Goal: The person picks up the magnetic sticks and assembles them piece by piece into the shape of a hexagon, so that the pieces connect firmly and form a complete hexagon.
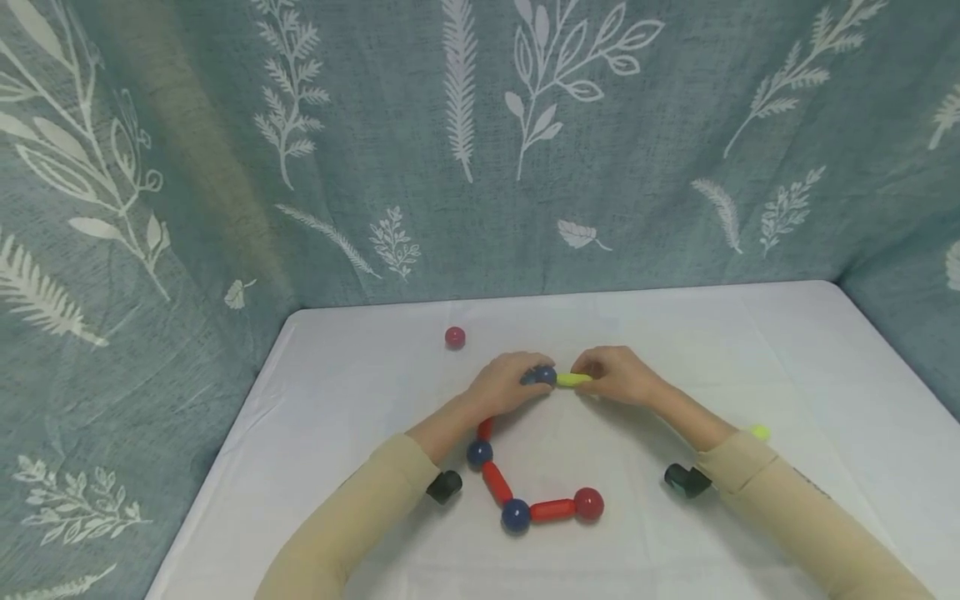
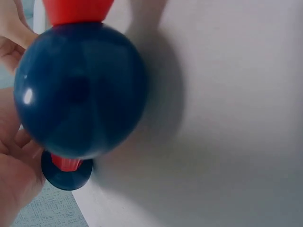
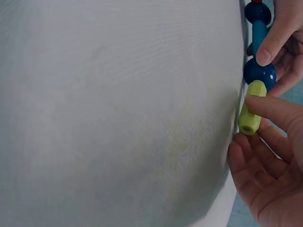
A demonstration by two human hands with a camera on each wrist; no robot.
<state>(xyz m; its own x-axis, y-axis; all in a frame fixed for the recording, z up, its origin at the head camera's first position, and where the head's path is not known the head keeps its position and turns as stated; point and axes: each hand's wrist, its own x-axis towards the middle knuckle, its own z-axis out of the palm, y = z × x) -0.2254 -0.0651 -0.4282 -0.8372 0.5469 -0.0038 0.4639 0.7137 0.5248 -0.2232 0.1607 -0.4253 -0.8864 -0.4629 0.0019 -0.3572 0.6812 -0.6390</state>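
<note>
My left hand grips a dark blue ball, its thumb lying where the ball meets a light blue rod. A yellow-green rod stands out from that ball, pinched between the thumb and fingers of my right hand. The chain runs on behind the left hand and wrist, partly hidden. Nearer me it shows as red rods joined by dark blue balls, ending in a red ball. One blue ball looms large in the left wrist view.
A loose red ball lies toward the back of the white-covered table. Beside the right sleeve a yellow-green piece is partly covered. Black devices sit at both forearms. A patterned curtain hangs behind the table.
</note>
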